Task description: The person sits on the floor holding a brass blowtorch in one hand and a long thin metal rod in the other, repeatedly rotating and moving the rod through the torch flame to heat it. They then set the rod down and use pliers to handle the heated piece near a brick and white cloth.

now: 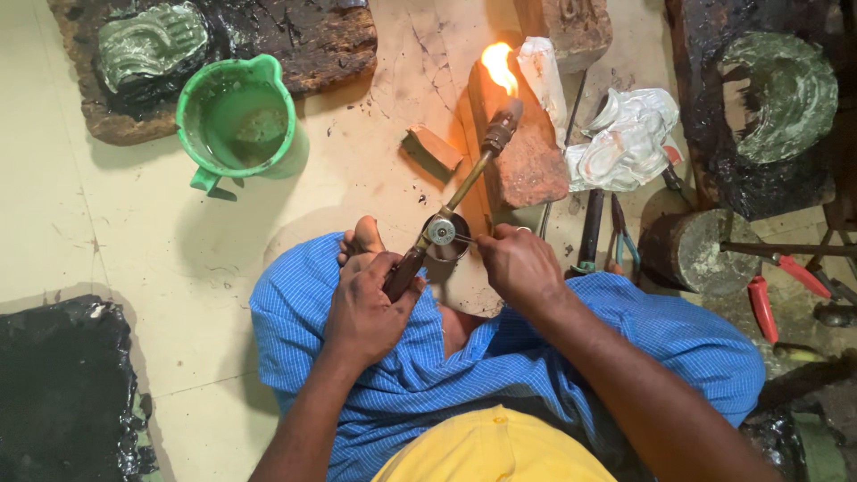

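Head view: the left hand [364, 308] is closed around the dark handle of a lit torch [464, 178], which slants up toward a red brick [527, 165] on the floor. The right hand [518, 266], forearm angled in, pinches the torch's small valve knob [440, 231]

Torch handle [403, 272] mostly inside left hand [364, 312]; right fingers' [489, 243] thin tool too small to tell

Crumpled clear wrapper [625, 143], seemingly plastic.
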A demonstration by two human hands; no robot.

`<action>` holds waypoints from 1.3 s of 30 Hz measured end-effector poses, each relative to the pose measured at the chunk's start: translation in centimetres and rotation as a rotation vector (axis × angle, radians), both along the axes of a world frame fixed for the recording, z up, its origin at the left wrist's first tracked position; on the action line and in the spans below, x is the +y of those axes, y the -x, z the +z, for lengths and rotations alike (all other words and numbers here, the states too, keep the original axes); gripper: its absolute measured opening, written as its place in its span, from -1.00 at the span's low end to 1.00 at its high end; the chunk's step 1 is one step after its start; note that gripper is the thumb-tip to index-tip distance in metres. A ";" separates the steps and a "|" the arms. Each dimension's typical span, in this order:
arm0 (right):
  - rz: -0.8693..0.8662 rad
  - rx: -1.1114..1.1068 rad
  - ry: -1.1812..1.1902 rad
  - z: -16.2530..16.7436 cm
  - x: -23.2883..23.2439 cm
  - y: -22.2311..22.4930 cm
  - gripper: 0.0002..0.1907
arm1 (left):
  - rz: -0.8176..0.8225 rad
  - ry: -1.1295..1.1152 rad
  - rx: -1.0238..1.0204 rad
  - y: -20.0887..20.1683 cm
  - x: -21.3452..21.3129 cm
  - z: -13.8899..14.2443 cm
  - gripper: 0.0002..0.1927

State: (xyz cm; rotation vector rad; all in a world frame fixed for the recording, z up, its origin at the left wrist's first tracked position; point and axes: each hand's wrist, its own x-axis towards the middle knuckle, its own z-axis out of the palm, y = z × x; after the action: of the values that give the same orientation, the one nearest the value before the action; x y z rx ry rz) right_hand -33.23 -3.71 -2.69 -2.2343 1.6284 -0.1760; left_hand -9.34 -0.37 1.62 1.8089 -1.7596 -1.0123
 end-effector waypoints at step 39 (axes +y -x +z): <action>-0.238 -0.346 -0.041 1.0 2.7 2.8 -0.80 | 0.028 -0.008 0.011 0.1 -0.1 0.1 -0.66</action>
State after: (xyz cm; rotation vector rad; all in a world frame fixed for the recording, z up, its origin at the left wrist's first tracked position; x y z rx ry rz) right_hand -36.02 -0.98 -1.72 -1.8490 1.6772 -0.5534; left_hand -9.40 -0.49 1.75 1.8244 -1.7213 -1.0181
